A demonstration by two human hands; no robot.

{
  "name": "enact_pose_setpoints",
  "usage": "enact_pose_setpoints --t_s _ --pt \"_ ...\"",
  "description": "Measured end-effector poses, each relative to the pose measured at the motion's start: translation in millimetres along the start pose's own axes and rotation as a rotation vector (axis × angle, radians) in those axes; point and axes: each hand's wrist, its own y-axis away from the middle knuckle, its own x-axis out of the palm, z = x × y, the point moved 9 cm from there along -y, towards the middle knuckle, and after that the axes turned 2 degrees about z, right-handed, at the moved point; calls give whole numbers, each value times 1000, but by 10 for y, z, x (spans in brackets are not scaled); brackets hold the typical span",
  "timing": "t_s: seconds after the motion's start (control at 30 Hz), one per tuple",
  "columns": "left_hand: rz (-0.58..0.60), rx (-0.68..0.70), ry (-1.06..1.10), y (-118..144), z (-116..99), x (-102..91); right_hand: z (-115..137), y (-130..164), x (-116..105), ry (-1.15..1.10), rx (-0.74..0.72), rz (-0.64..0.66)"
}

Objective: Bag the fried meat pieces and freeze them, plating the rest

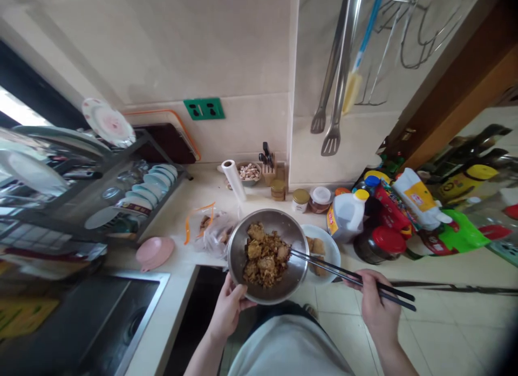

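My left hand [230, 307] grips the near-left rim of a steel mixing bowl [297, 233], thumb on the edge and fingers beneath. Brown chunks of food coated in crumbly bits [265, 262] lie in the bowl. A pair of dark chopsticks [335, 271] is held in my right hand [377, 306], their tips among the food at the bowl's right side. Partly hidden behind the bowl is a white plate [334, 254] with several flat brown pieces on it. Left of the bowl sits a clear plastic bag [218, 233] with brownish contents.
A sink [121, 322] and a dish rack [162, 203] full of plates are on the left, with a pink dish [155, 252] between. Jars [300, 199], a yellow-capped jug [348, 214] and a red-lidded jar [384, 245] crowd the right. Slotted turners [334, 138] hang from the wall.
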Motion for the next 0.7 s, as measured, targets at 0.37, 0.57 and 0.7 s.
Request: enact_pose_setpoints --t_s 0.37,0.57,0.7 --pt "29 44 12 0 14 233 590 452 893 385 -526 423" --pt "19 16 2 -41 41 134 66 199 345 146 -90 81" --pt "-4 27 2 -65 22 30 31 141 -48 -17 26 -47"
